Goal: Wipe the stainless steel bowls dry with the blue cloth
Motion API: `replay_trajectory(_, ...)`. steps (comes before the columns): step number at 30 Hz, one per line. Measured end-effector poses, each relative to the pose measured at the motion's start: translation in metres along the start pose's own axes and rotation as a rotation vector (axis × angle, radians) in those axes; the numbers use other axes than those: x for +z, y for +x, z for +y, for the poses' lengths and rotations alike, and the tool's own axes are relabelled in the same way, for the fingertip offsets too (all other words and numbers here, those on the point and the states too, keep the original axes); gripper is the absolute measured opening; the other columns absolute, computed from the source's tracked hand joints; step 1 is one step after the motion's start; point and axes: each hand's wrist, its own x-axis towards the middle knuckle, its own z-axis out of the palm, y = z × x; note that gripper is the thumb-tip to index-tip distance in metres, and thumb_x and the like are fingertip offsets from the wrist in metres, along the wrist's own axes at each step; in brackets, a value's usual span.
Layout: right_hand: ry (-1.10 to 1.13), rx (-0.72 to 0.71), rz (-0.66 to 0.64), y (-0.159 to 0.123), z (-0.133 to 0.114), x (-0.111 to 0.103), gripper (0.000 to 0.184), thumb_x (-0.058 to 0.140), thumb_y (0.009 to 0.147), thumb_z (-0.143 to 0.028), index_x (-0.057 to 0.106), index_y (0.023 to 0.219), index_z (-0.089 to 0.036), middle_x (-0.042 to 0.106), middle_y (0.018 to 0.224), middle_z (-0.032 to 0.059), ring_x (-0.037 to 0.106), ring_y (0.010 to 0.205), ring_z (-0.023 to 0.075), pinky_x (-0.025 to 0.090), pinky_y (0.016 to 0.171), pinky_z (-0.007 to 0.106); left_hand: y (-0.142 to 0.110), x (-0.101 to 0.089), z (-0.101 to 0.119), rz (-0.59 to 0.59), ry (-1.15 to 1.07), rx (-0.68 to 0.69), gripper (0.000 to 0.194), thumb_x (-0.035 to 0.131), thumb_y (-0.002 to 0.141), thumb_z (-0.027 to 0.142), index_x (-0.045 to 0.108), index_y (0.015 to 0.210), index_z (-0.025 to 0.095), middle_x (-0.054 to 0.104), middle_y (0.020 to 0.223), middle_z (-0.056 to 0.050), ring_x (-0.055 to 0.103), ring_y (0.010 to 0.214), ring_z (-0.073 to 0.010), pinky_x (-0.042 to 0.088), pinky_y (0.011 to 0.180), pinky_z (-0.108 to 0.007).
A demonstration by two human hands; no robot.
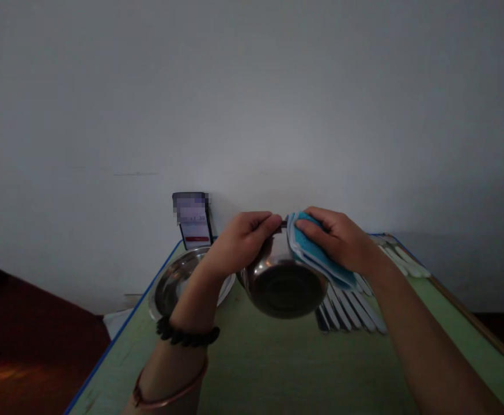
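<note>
Our left hand (pixel 248 241) has its grip clamped on the rim of the metal bowl (pixel 287 282), which we hold tilted above the green worktop (pixel 277 369), its base facing us. Our right hand (pixel 337 235) has its grip closed on the folded blue cloth (pixel 316 253), pressed to the bowl's side (white-handled cutlery (pixel 350 308) lies fanned out just beyond, partly hidden).

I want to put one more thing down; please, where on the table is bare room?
Widest: the near table, between left forearm and right forearm, nearer than the pot and utensil row. Smaller: between the right forearm and brown edge. Crowded: far left, by the basin and phone; around the utensil row; far right, by the white handles.
</note>
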Motion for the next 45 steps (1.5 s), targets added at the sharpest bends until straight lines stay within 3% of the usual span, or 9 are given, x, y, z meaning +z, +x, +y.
replay_trajectory(4, 0.299, 0.111, 0.219, 0.001, 0.003, -0.001, 0.031, 0.044, 0.084, -0.047, 0.051, 0.071, -0.020, 0.042, 0.061, -0.0052, 0.040, 0.055, 0.0083, 0.033, 0.051, 0.022, 0.007, 0.000, -0.011, 0.463, -0.334, 0.018, 0.029, 0.050, 0.079, 0.040, 0.052, 0.060, 0.018, 0.043, 0.050, 0.005, 0.037, 0.044, -0.0070, 0.029, 0.042, -0.020)
replay_trajectory(7, 0.456, 0.169, 0.367, 0.001, 0.002, 0.000, 0.032, 0.045, 0.083, -0.049, 0.052, 0.069, -0.021, 0.040, 0.059, -0.0054, 0.037, 0.051, 0.0080, 0.032, 0.048, 0.022, 0.010, 0.005, -0.010, 0.617, -0.346, 0.054, 0.027, 0.048, 0.080, 0.036, 0.053, 0.060, 0.018, 0.047, 0.054, 0.004, 0.040, 0.050, -0.0073, 0.033, 0.047, -0.019)
replay_trajectory(11, 0.402, 0.172, 0.358, -0.002, -0.002, -0.007, 0.031, 0.048, 0.082, -0.049, 0.051, 0.067, -0.021, 0.039, 0.057, -0.0059, 0.036, 0.049, 0.0079, 0.029, 0.046, 0.021, 0.004, 0.009, 0.004, 0.378, -0.229, 0.077, 0.033, 0.047, 0.082, 0.036, 0.047, 0.056, 0.017, 0.039, 0.051, 0.004, 0.035, 0.049, -0.0068, 0.028, 0.044, -0.019)
replay_trajectory(14, 0.209, 0.103, 0.140, -0.006, -0.006, -0.014, 0.030, 0.049, 0.083, -0.045, 0.051, 0.065, -0.020, 0.042, 0.057, -0.0058, 0.039, 0.052, 0.0080, 0.031, 0.048, 0.022, -0.003, 0.009, 0.013, 0.008, -0.139, 0.057, 0.036, 0.046, 0.083, 0.041, 0.046, 0.057, 0.017, 0.037, 0.051, 0.005, 0.033, 0.047, -0.0065, 0.026, 0.042, -0.019)
replay_trajectory(17, 0.066, 0.008, -0.029, -0.005, -0.011, -0.012, 0.029, 0.049, 0.083, -0.040, 0.049, 0.063, -0.019, 0.044, 0.059, -0.0053, 0.042, 0.056, 0.0087, 0.033, 0.053, 0.022, -0.006, 0.010, 0.014, -0.113, -0.026, 0.071, 0.037, 0.044, 0.084, 0.041, 0.047, 0.057, 0.016, 0.038, 0.052, 0.004, 0.033, 0.049, -0.0069, 0.026, 0.042, -0.019)
replay_trajectory(29, 0.541, 0.263, 0.532, 0.007, -0.003, 0.010, 0.040, 0.042, 0.080, -0.057, 0.060, 0.078, -0.021, 0.054, 0.062, -0.0015, 0.049, 0.057, 0.0119, 0.039, 0.052, 0.024, 0.009, 0.018, 0.007, 0.715, -0.410, -0.147, 0.038, 0.043, 0.082, 0.041, 0.037, 0.052, 0.020, 0.033, 0.045, 0.006, 0.029, 0.040, -0.0065, 0.027, 0.039, -0.021)
replay_trajectory(37, 0.745, 0.380, 0.764, 0.015, 0.015, 0.027, 0.039, 0.043, 0.076, -0.057, 0.057, 0.079, -0.021, 0.057, 0.067, 0.0004, 0.055, 0.063, 0.0144, 0.044, 0.057, 0.027, 0.013, 0.058, -0.003, 0.932, -0.444, -0.150, 0.033, 0.031, 0.086, 0.044, 0.047, 0.069, 0.019, 0.051, 0.069, 0.000, 0.048, 0.065, -0.0105, 0.043, 0.063, -0.022)
replay_trajectory(41, 0.681, 0.320, 0.624, 0.011, 0.019, 0.012, 0.031, 0.045, 0.076, -0.050, 0.057, 0.078, -0.022, 0.058, 0.071, 0.0001, 0.055, 0.066, 0.0149, 0.043, 0.056, 0.027, 0.010, 0.042, 0.010, 0.846, -0.361, -0.146, 0.030, 0.039, 0.083, 0.038, 0.044, 0.060, 0.020, 0.044, 0.057, 0.002, 0.043, 0.057, -0.0103, 0.037, 0.051, -0.021)
replay_trajectory(45, 0.502, 0.264, 0.330, -0.003, 0.011, -0.016, 0.023, 0.055, 0.075, -0.044, 0.059, 0.071, -0.022, 0.054, 0.063, -0.0023, 0.049, 0.056, 0.0115, 0.038, 0.051, 0.024, 0.001, 0.023, 0.023, 0.318, -0.280, -0.114, 0.028, 0.049, 0.078, 0.037, 0.050, 0.057, 0.019, 0.045, 0.050, 0.003, 0.041, 0.046, -0.0092, 0.032, 0.042, -0.021)
